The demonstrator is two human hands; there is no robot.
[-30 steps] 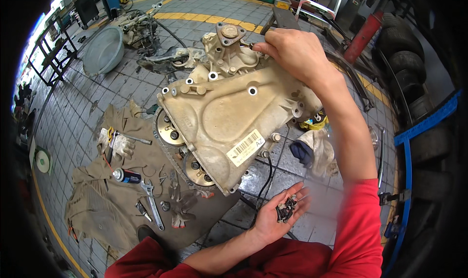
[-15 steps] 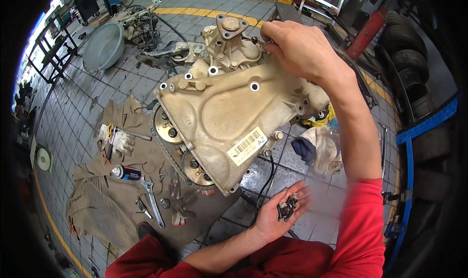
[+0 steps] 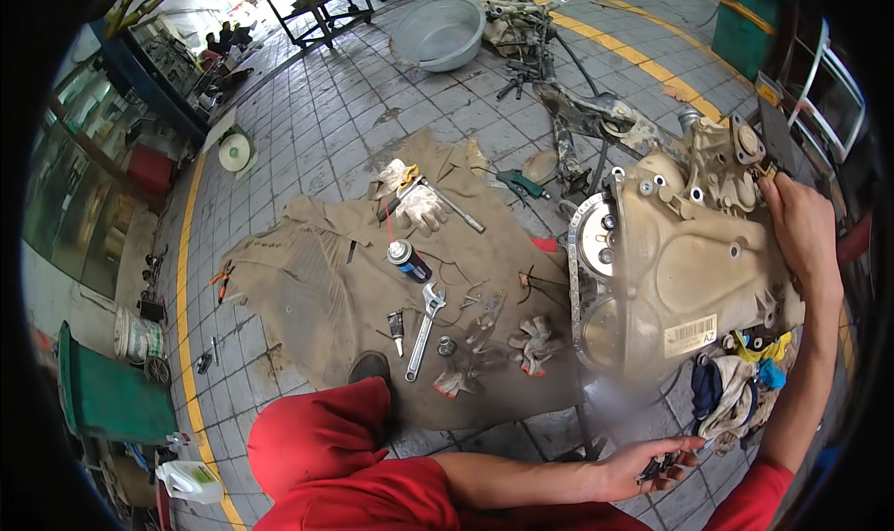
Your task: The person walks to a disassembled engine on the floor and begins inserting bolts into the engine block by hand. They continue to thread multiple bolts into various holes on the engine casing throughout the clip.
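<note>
My left hand is cupped palm up, low at the right, with several small dark bolts in it. My right hand reaches up to the far right end of a tan metal engine cover on an engine block. Its fingers are bent and pressed together against the casting beside a bracket; whatever they pinch is hidden. A round metal chain sprocket shows at the cover's left edge. A barcode label is stuck near its lower edge.
On a brown cloth lie an adjustable wrench, a spray can, a small tube and work gloves. Rags lie below the engine. A grey basin and a metal frame part are beyond.
The view has swung left, so the engine and both hands now appear farther right. My right hand stays at the engine's far end; the bolts stay in my left palm.
</note>
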